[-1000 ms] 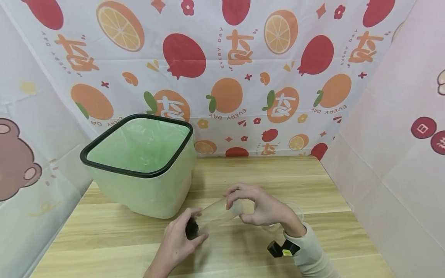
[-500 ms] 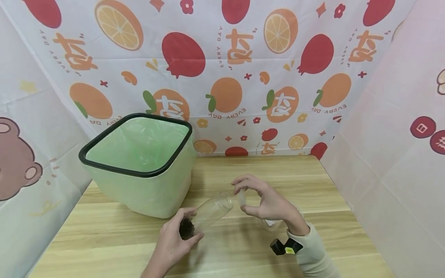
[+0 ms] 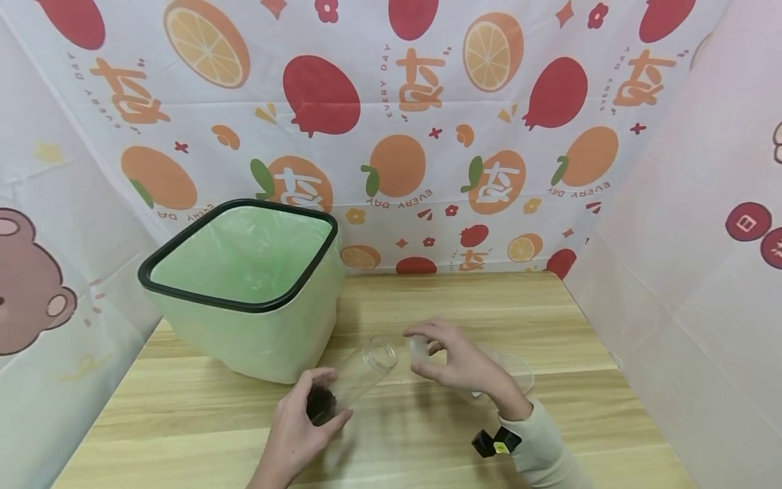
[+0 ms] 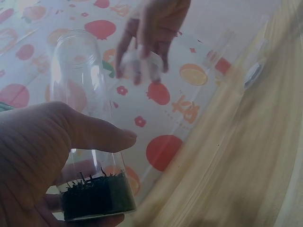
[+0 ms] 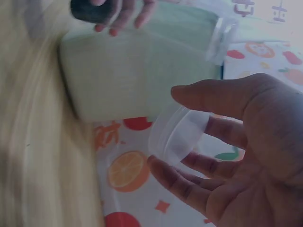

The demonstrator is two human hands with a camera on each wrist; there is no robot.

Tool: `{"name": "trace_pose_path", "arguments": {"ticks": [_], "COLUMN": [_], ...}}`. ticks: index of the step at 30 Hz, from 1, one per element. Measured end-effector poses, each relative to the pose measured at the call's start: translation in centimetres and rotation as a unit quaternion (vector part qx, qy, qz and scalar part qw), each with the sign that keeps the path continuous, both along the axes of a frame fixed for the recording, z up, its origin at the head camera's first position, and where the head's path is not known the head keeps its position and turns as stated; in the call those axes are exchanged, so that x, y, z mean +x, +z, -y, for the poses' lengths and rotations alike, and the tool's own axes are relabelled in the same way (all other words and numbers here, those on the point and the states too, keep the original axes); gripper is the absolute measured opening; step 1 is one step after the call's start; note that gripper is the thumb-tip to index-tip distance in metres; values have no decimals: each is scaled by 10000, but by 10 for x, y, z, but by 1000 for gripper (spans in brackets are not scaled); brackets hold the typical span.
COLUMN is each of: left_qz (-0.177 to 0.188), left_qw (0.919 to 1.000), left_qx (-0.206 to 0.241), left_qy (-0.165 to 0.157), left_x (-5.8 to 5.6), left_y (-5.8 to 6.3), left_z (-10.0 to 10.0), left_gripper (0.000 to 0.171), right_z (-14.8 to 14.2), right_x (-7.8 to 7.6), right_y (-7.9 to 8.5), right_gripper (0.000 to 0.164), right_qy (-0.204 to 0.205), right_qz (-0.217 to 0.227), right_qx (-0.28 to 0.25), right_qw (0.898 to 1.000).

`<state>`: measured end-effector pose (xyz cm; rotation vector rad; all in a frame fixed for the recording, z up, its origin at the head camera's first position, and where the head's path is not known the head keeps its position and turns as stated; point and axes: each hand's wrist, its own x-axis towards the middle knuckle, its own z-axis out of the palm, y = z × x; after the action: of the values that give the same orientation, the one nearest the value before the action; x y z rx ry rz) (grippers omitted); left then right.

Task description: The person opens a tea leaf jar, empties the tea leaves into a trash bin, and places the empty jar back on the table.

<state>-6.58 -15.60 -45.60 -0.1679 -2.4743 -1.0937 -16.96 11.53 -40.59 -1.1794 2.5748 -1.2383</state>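
Note:
My left hand (image 3: 296,424) grips a tall clear jar (image 3: 362,373) around its lower part. Its mouth is uncovered and tilts up and away to the right. At the bottom lie dark, leaf-like bits (image 4: 97,196), which look like loose tea. Held between thumb and fingers of my right hand (image 3: 461,367) is a translucent white round lid (image 5: 179,135), a short way right of the jar's mouth. Behind the right wrist, another clear round-rimmed container (image 3: 520,370) lies on the table, partly hidden by that hand.
A pale green bin (image 3: 293,339) with a black rim and a liner stands at the back left of the wooden table (image 3: 476,299). Fruit-printed cloth (image 3: 391,122) hangs behind the table, with plain-ground cloths at both sides.
The lid has come off the jar's mouth in my right hand. My left hand has shifted slightly left with the jar, and its open mouth now shows.

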Motion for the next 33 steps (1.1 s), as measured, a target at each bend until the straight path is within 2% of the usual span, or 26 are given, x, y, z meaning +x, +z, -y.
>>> {"name": "trace_pose_path", "arguments": {"ticks": [9,18,22,29,33], "left_qz": [72,24,145,223,176], "left_qw": [9998,9999,9995,9991,9991], "left_qx": [145,101,277,361,372], "left_qy": [90,-31,9,56,36], "left_x": [1,2,3,5,5], "left_y": [-3,-3,-3,-1,-1], "left_z": [-1,-1,-2,-2,-2], "left_gripper": [66,65,65,65,65], "right_z": [6,8,9,13,14], "right_x": [4,10,13,15,14], "right_y": [-20,-41,-50,-62,-70], "right_gripper": [51,51,51,50,49], "right_qy": [-244,-420,-547,-656,-720], "right_qz": [-311,-742,-835,-875,-881], "right_qx": [1025,2066,2438,2889,2956], "right_qw": [9939,9747,9647,9511,9485]}}
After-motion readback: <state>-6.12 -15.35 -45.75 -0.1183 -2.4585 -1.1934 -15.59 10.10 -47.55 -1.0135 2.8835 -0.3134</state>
